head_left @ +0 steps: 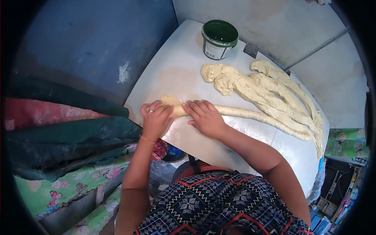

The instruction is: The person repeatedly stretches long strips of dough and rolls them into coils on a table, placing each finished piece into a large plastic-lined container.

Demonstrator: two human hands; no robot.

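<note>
A long rope of pale dough [250, 114] stretches across the metal-topped table from my hands towards the right edge. My left hand [156, 118], with a ring on one finger, is closed around the rope's left end, where a flap of dough [169, 99] sticks out beyond the fingers. Just right of it, my right hand [206, 119] lies palm down over the rope, its fingers stretched across the top and the thumb apart. The underside of both hands is hidden. Behind the rope lies a large, soft, folded mass of dough [258, 91], meeting it at the right.
A dark green tub [220, 39] with a white label stands at the table's [184, 51] back. Walls border the table behind and at the left. Dark green cloth [70, 145] and butterfly-print fabric [66, 192] hang at the left. Boxes and other goods fill the lower right.
</note>
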